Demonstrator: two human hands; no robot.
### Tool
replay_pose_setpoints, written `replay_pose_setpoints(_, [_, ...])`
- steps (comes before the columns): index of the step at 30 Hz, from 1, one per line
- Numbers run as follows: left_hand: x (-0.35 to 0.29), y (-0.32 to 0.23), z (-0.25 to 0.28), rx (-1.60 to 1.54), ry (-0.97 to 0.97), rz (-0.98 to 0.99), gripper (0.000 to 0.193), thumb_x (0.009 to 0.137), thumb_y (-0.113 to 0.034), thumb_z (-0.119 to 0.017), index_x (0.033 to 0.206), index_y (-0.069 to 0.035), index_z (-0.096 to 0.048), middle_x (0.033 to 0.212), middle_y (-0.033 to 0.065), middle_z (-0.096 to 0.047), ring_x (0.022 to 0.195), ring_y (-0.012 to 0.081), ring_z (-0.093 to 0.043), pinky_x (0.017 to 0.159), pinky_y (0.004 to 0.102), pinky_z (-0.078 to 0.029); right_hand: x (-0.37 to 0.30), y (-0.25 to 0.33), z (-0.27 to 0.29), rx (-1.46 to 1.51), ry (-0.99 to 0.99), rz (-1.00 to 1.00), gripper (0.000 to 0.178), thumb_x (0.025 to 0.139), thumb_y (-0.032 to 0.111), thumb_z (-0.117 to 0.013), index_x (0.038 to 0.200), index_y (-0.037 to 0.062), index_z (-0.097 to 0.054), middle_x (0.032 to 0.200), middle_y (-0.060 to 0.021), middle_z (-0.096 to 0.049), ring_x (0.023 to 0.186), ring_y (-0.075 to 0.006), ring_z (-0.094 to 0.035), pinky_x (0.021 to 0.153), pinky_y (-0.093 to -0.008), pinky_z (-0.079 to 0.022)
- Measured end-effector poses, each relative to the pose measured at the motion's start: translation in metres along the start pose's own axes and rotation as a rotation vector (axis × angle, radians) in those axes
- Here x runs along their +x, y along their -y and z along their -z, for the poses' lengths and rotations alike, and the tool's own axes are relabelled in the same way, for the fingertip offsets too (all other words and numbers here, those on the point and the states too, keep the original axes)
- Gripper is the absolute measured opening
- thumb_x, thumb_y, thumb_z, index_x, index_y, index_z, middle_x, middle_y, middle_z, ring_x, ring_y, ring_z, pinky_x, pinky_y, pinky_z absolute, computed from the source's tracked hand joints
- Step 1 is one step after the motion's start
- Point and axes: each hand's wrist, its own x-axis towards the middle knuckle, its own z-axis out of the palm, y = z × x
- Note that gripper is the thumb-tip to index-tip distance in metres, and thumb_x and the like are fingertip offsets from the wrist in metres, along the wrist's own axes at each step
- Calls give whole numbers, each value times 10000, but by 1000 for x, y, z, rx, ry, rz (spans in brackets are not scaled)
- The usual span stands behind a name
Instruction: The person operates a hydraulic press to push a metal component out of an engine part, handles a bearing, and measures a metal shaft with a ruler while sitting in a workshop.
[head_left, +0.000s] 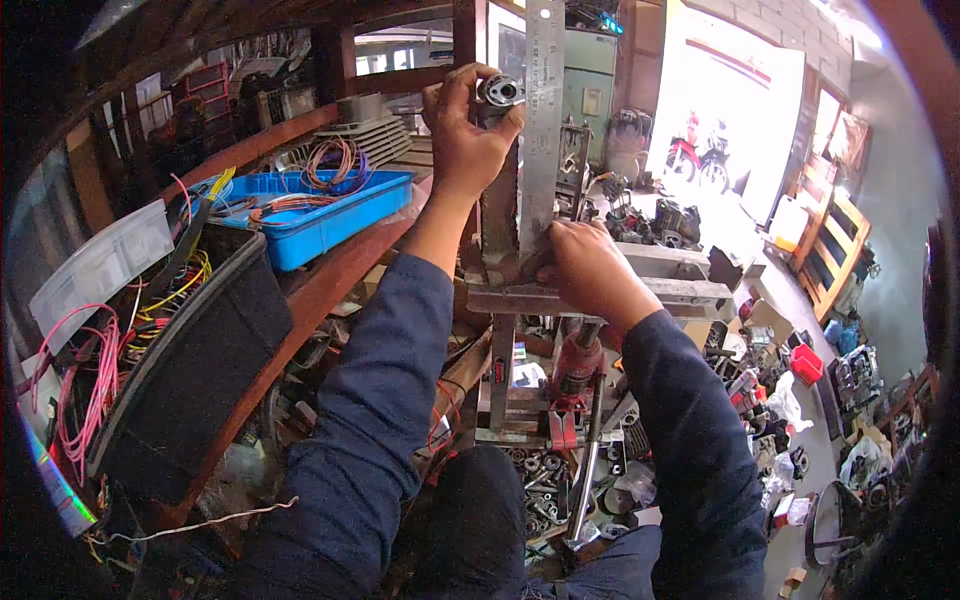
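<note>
A wide steel ruler (541, 130) stands upright in front of me, its lower end at the metal press frame (640, 291). My left hand (468, 140) is raised at the ruler's left edge, fingers closed around a small shiny metal part with a round hole (500, 91). Lower down, my right hand (597, 262) is closed at the ruler's bottom right edge, just above the frame's crossbar. Its fingertips are partly hidden behind the knuckles. Under the crossbar stands a red bottle jack (577, 368) with a long metal handle (588, 455).
To the left, a blue tray (340, 215) with coiled wires and a black bin (200, 370) of coloured wires sit along a wooden bench edge (345, 258). Metal parts and scraps cover the floor at right. A wooden pallet (832, 245) leans by the bright doorway.
</note>
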Motion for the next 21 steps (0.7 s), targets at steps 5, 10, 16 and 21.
replay_pose_setpoints(5, [-1,-1,-2,-29,2,44,472,699,-149,-825,1125,-158,-622,1103,22,-602,1071,275,-467,971,404,-387,-2,0,3,-5,1,-6,397,763,220,-794,958,-22,-546,973,-215,-633,1018,-417,-615,899,-487,-463])
replay_pose_setpoints(10, [-1,1,0,-50,11,29,472,702,-146,-824,1128,-160,-622,1093,28,-592,1075,273,-463,974,401,-385,1,-1,0,-6,25,1,385,768,211,-788,962,-19,-548,977,-214,-633,1021,-415,-614,893,-487,-462])
replay_pose_setpoints(16, [1,-4,0,11,-3,-6,449,716,-138,-829,1116,-154,-626,1088,22,-631,1048,273,-501,955,407,-389,-1,-3,-1,-32,-5,21,388,765,233,-789,975,3,-557,949,-190,-654,994,-390,-636,887,-477,-462])
replay_pose_setpoints(21, [1,0,0,-4,-9,-20,484,688,-130,-825,1126,-158,-620,1102,20,-628,1042,280,-490,957,415,-384,1,1,2,-2,9,11,355,760,184,-781,945,-13,-550,937,-203,-639,1000,-408,-620,873,-484,-462])
